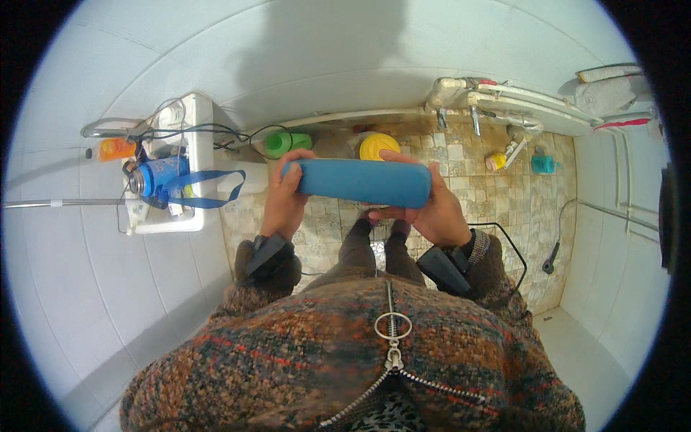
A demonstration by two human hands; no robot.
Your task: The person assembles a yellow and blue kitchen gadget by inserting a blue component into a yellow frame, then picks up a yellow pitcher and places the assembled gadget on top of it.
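Note:
A long, smooth blue object with rounded ends [366,182] is held level in front of me, between both hands. It could be a bottle or a case, but its exact kind cannot be made out. My left hand [285,203] grips its left end, thumb on the near side. Around the right end my right hand [440,209] is closed, with some fingers beneath. Below the object, on the tiled floor, are a yellow round container [380,146] and a green bottle [288,142], both partly hidden.
To the left, a white shelf [201,144] holds a blue strapped flask [162,176], an orange bottle [116,149] and dark cables. Taps [475,121] and pipes run along the far wall. A yellow-pink jar [495,161] and a turquoise container [543,164] stand at the right. A shower head [551,259] hangs nearby.

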